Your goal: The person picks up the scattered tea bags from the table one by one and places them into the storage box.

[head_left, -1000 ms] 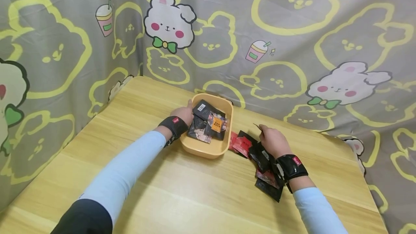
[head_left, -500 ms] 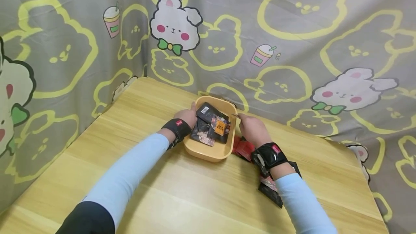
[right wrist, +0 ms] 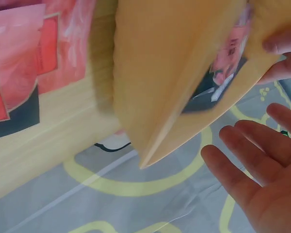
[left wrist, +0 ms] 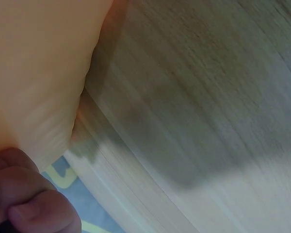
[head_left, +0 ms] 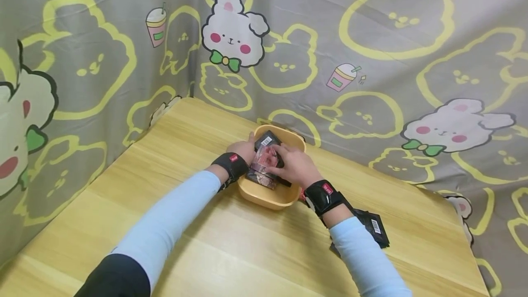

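Note:
A tan plastic tub (head_left: 270,203) stands on the table with several dark sachets in it. My left hand (head_left: 244,150) grips its left rim; in the left wrist view curled fingers (left wrist: 31,194) lie against the tub's wall. Over the tub is my right hand (head_left: 294,164), its thumb and fingers beside a reddish printed sachet (head_left: 266,157) that lies on top of the dark ones. The right wrist view shows the right hand's fingers (right wrist: 250,158) spread, with a gap between them and the reddish sachet (right wrist: 230,51) inside the tub.
Black sachets (head_left: 373,228) lie right of the tub, partly hidden under the right forearm. Red sachets (right wrist: 63,43) lie close to the tub's wall. Behind the wooden table (head_left: 198,242) hangs a grey curtain (head_left: 297,3) with cartoon prints.
My right hand has moved left from the loose pile to over the tub, carrying a sachet, and its fingers have spread. The left hand has kept its grip on the rim.

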`<state>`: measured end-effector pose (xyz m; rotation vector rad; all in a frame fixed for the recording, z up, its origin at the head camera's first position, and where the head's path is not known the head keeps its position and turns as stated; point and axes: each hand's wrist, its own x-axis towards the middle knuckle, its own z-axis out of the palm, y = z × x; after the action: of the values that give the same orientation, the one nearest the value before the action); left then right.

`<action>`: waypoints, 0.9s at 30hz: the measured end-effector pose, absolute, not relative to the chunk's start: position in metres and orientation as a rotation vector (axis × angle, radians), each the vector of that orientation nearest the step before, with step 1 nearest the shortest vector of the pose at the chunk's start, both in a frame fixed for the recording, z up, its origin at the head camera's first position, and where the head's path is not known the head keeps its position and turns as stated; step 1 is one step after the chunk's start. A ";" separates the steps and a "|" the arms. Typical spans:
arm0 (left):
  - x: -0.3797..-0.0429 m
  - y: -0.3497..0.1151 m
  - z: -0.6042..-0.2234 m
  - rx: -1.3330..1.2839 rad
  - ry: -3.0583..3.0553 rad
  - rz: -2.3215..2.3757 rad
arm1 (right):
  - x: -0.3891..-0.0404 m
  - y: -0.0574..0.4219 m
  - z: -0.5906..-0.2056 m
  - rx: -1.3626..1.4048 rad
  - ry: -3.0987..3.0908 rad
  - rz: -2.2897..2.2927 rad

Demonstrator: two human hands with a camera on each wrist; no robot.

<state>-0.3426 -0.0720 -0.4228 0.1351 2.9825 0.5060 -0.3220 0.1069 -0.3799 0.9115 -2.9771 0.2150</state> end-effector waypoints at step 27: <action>-0.336 -0.070 -0.412 0.125 2.928 0.508 | -0.267 0.267 -0.415 0.436 -3.188 0.369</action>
<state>-0.3359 -0.0695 -0.4116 0.1245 2.9278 0.5076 -0.2668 0.2666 -0.4146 0.4359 -3.1880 0.3686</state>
